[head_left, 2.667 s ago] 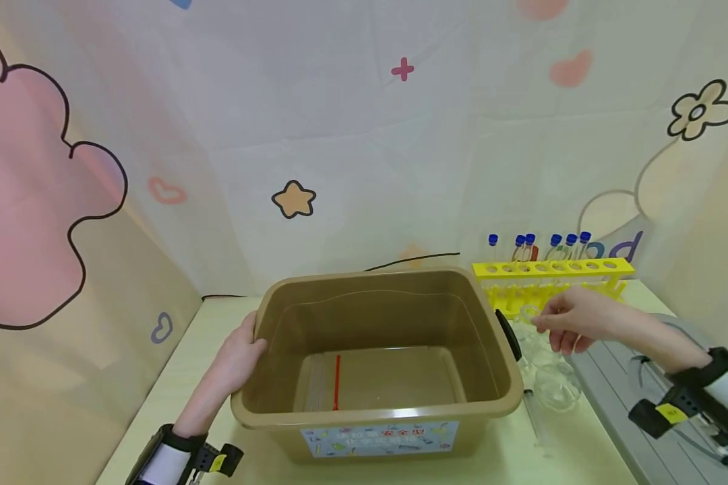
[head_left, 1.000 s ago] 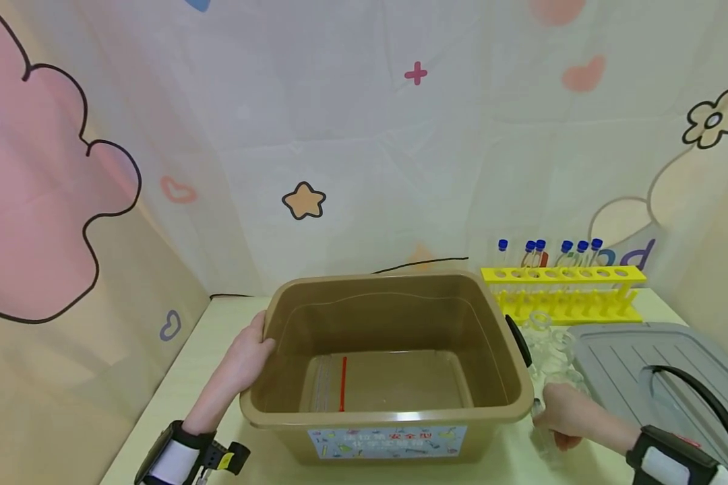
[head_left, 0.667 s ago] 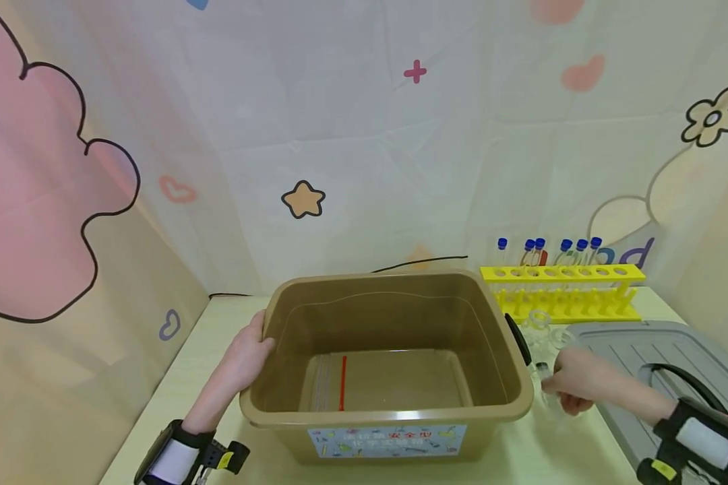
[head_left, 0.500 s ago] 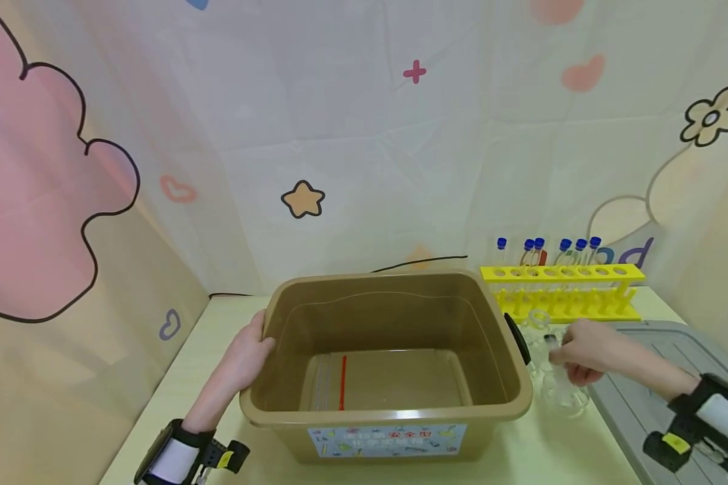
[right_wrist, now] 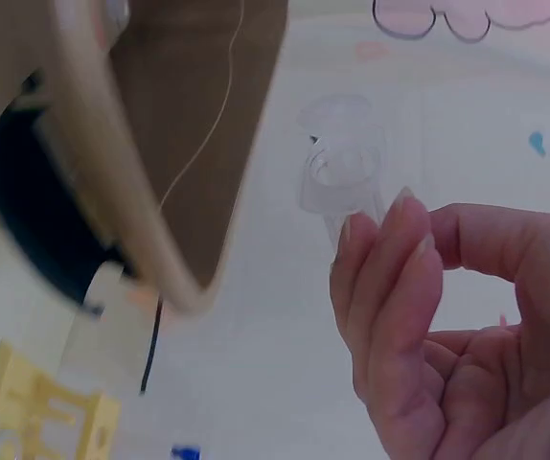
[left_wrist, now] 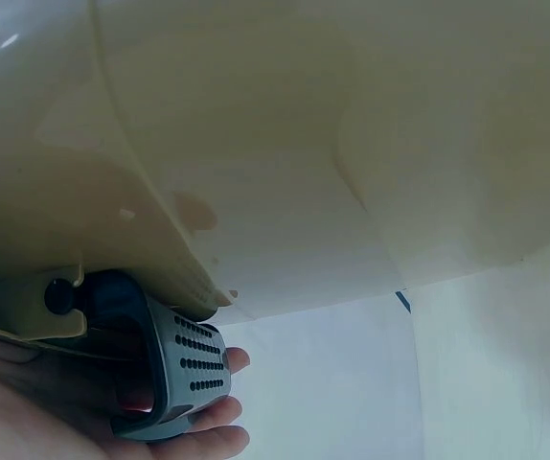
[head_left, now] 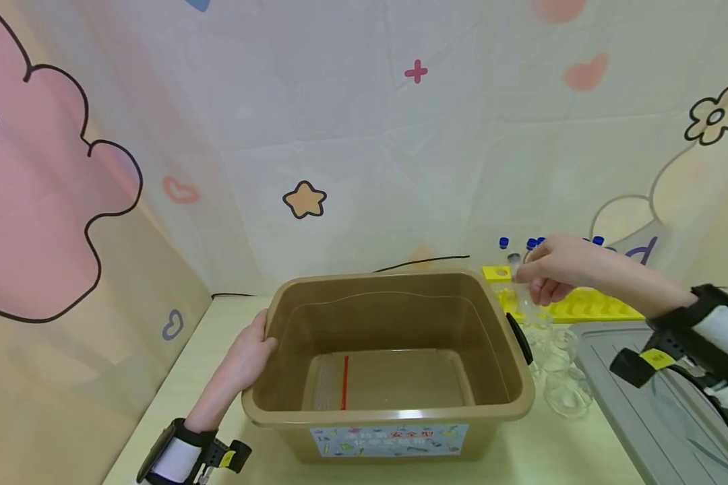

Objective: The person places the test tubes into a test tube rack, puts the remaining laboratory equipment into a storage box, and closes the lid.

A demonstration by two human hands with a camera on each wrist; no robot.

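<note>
A large tan plastic storage box (head_left: 279, 420) stands on the table. My left hand (head_left: 245, 353) grips its left side, with the fingers around a grey and black handle (left_wrist: 198, 359) in the left wrist view. High on the right, my right hand (head_left: 558, 269) pinches a clear tube (right_wrist: 342, 187) with a flanged end, held upright. In the head view the tube's dark top shows just left of the fingers, and its lower part overlaps the yellow test tube rack (head_left: 496, 273). Inside the box lie a thin red stick (head_left: 344, 382) and a clear strip (head_left: 324, 382).
Clear glassware (head_left: 567, 393) stands close along the box's right side. Several blue-capped test tubes (head_left: 504, 242) are at the rack, partly hidden by my right hand. A grey lid (head_left: 607, 377) with a black handle lies at the right. A printed cloth hangs behind.
My right hand has taken the clear tube from the table beside the box and raised it up and back to the rack's height. The left hand has stayed on the box.
</note>
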